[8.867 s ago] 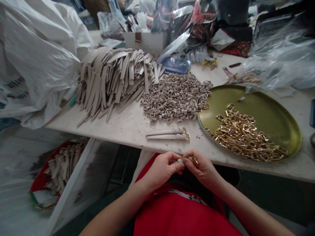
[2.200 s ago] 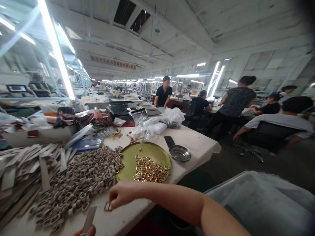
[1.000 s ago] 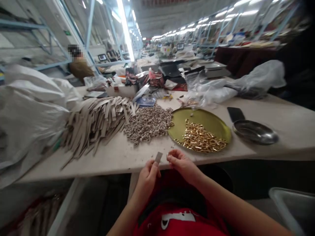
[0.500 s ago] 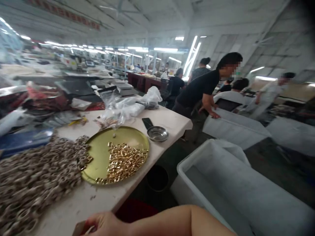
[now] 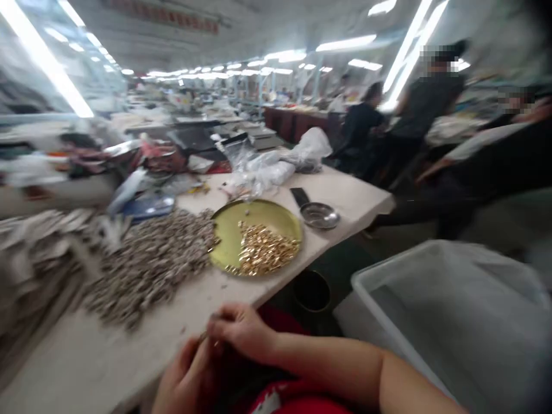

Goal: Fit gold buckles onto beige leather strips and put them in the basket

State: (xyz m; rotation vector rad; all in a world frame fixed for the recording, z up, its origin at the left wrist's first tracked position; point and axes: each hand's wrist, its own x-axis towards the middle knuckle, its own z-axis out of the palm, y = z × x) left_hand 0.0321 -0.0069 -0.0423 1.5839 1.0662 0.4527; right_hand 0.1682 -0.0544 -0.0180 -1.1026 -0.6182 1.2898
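My left hand (image 5: 190, 368) and my right hand (image 5: 241, 330) meet at the table's front edge, fingers pinched together. Whatever sits between their fingertips is small, blurred and mostly covered by the fingers. Beyond them on the table lies a round gold tray (image 5: 228, 230) with a heap of shiny gold-coloured metal buckles (image 5: 267, 250) on its right part. Left of the tray, touching its rim, spreads a large pile of greyish-beige small loops (image 5: 159, 261).
A shallow metal dish (image 5: 319, 215) and a dark flat object (image 5: 299, 196) lie right of the tray. Clear plastic bags (image 5: 271, 169) are behind. Strips of beige material (image 5: 38, 270) lie at left. A white bin (image 5: 452, 310) stands at right, a dark bucket (image 5: 313, 290) below; people are behind.
The view has swung left and down. Both hands now show together, where only my right hand showed before. The person in black leaning over a bin has shifted toward the right edge.
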